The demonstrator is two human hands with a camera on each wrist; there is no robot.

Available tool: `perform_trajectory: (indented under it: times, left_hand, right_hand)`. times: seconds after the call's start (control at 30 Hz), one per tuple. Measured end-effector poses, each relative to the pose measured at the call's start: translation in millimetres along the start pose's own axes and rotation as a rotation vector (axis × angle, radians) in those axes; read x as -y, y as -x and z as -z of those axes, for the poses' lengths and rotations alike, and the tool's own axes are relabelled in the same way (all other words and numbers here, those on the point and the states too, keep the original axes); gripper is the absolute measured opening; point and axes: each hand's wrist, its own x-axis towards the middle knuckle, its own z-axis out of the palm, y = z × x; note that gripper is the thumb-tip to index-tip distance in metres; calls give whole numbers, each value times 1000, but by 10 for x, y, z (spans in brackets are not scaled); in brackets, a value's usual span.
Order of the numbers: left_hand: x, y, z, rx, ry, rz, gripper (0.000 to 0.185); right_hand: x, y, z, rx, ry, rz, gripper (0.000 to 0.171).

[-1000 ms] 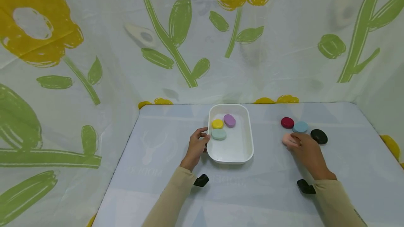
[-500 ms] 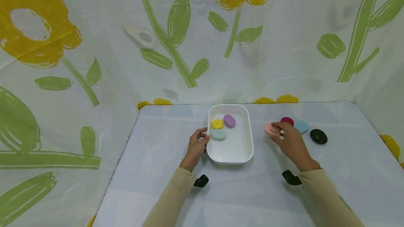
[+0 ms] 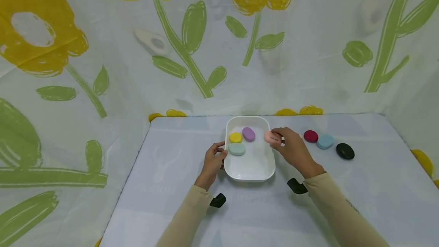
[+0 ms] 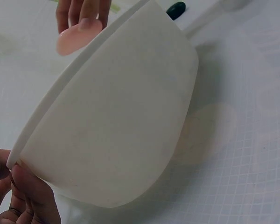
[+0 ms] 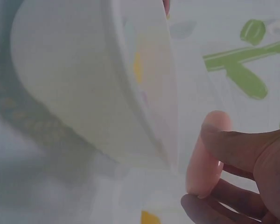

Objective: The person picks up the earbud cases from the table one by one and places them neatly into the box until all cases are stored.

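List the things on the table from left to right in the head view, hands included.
Left hand → mint stone, in the white tray → purple stone → pink stone, held by the right hand → dark red stone → blue stone → black stone.

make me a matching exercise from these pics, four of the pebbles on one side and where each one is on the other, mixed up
Pebbles:
1. pink pebble
2. black pebble
3. purple pebble
4. red pebble

Places:
A. in the white tray, next to the yellow pebble
B. on the table, farthest right
C. held in the right hand at the tray's right rim
D. on the table, beside the blue pebble

Pairs: 1-C, 2-B, 3-A, 4-D
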Motion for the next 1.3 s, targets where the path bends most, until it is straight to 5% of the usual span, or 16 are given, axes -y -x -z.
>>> perform_trajectory:
  times: [0.5,1.3]
  left_hand:
    - [-18,29,-5,2,-12,-6,42]
    - [11,-13,-2,12,-1,-12,39]
  right_hand:
    - [301,-286,-207,184,107,-52,47]
    - [352,-514,-524,300,178,-24,19]
